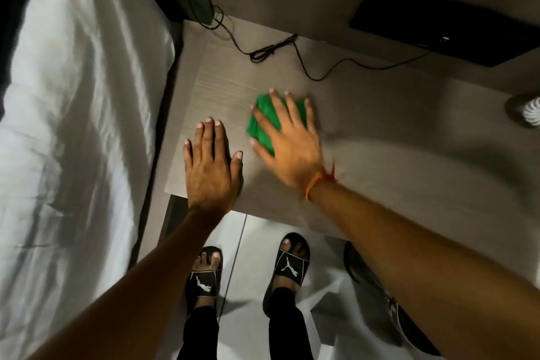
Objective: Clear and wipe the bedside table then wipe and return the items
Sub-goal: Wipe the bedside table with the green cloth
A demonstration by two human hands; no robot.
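- The green cloth (261, 123) lies bunched on the middle of the bench (380, 131), a bright, soft wad, half hidden.
- The right hand (287, 139) presses flat on it, fingers spread wide, likely to drive the wipe; its edge is blurred.
- The left hand (211, 165) rests flat and empty near the front edge, probably as a brace.
- A black cable (292, 51) trails along the back; the bed (73, 140) is at left.
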